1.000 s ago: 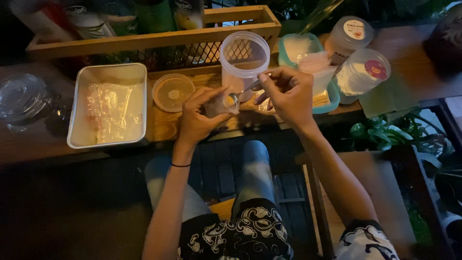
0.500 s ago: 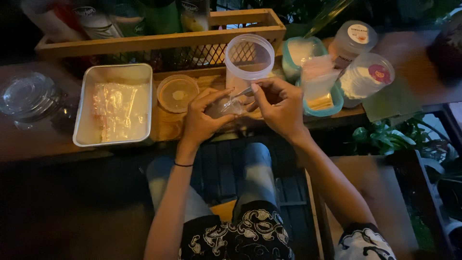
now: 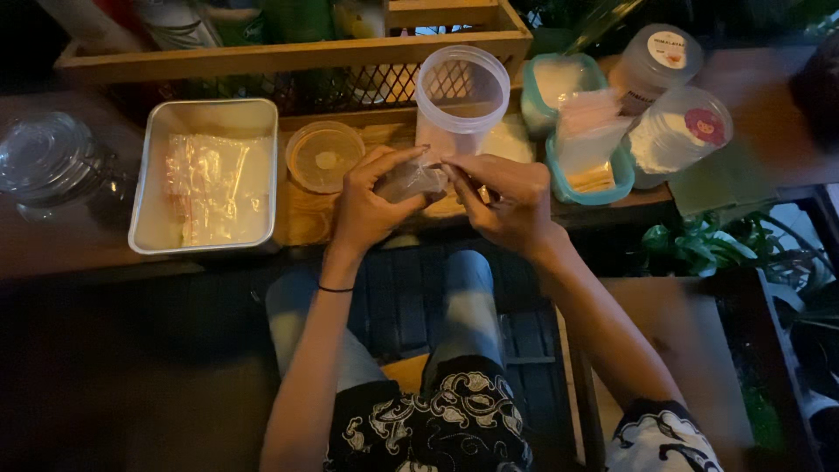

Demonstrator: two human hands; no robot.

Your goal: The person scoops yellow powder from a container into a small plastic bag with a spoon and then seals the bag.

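A small clear plastic bag [image 3: 411,181] with something dark inside is held between both my hands over the table's front edge. My left hand [image 3: 369,210] cups it from the left with fingers curled around it. My right hand [image 3: 505,201] pinches the bag's top edge with thumb and fingertips. Just behind the hands stands a tall clear plastic tub [image 3: 461,98], open at the top.
A metal tray [image 3: 149,179] with clear bags lies at left, a round orange-tinted lid [image 3: 324,156] beside it. A glass jar lid [image 3: 45,159] sits far left. Teal boxes [image 3: 594,166] and lidded tubs [image 3: 682,131] stand at right. A wooden crate [image 3: 288,54] runs along the back.
Both hands have dropped slightly toward me with the small bag, and my right fingers have closed on its top edge. The view has shifted a little.
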